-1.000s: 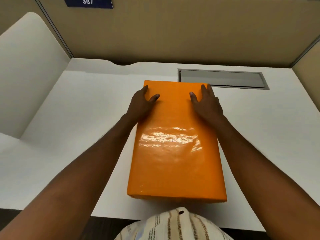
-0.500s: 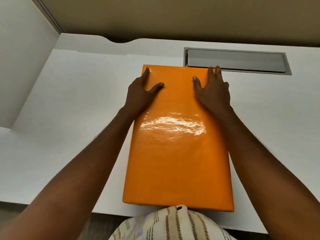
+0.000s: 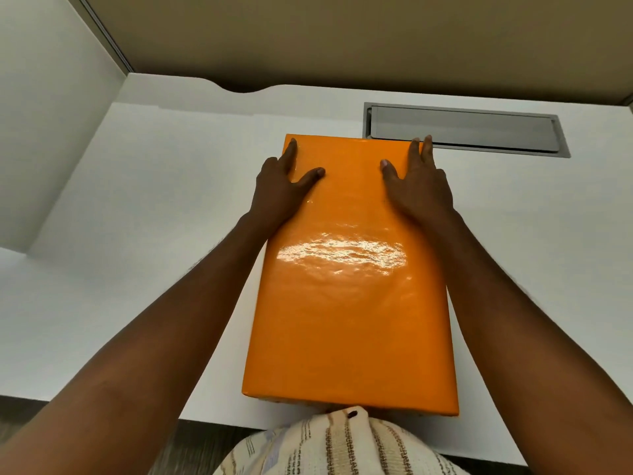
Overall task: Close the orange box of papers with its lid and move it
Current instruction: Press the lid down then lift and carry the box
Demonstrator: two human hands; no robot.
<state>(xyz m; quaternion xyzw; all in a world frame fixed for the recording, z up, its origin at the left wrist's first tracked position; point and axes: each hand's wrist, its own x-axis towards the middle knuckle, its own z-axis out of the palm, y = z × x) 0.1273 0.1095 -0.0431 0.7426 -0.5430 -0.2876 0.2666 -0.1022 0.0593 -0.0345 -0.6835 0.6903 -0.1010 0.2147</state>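
Glossy, slightly rippled orange lid (image 3: 349,303); matt white desk (image 3: 154,269); brushed-metal hatch (image 3: 462,130)

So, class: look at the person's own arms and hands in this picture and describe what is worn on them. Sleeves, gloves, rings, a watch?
Nothing is worn on them. The left hand and right hand are bare, with no gloves, and no rings or watch show. Both forearms are uncovered as far as the frame's edge, so no sleeves show. The only clothing visible is a cream knit garment with brown stripes at the bottom.

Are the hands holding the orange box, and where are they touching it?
Both hands lie flat on the far end of the orange box lid: left hand at its left edge, right hand at its right. Neither visibly grips it.
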